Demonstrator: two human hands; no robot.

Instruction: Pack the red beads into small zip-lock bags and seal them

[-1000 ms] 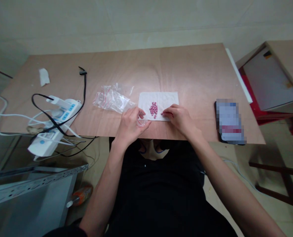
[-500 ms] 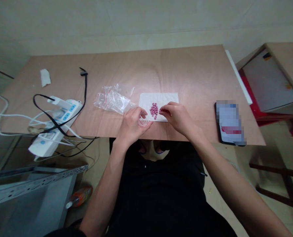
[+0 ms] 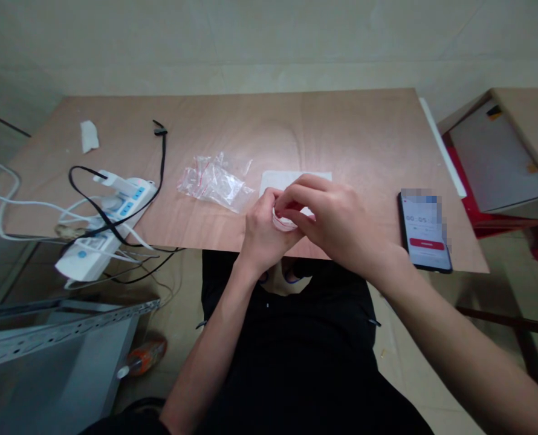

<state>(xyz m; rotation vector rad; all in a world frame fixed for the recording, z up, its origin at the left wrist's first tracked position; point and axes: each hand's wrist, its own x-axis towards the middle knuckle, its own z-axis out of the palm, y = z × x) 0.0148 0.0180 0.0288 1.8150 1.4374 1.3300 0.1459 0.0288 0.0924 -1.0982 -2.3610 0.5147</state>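
My left hand (image 3: pixel 266 232) is closed around a small clear zip bag (image 3: pixel 285 225) with a red line at its mouth, held up over the front of the table. Over that opening, the fingertips of my right hand (image 3: pixel 335 211) are pinched together, with a reddish-pink spot showing at them that looks like a small pink pill. A white paper sheet (image 3: pixel 296 177) lies under both hands, only its far part in sight. The pile of pink pills on it is hidden behind my hands.
Left of my hands lie crumpled clear zip bags (image 3: pixel 217 184). A white power strip (image 3: pixel 99 241) with tangled cables is at the table's left front. A phone (image 3: pixel 425 232) lies at the right front edge, and a paper scrap (image 3: pixel 89 136) at the far left.
My right hand has moved left from beside the pink pills to the mouth of the small bag. My left hand, with the bag, has shifted slightly right. The view has shifted a little.
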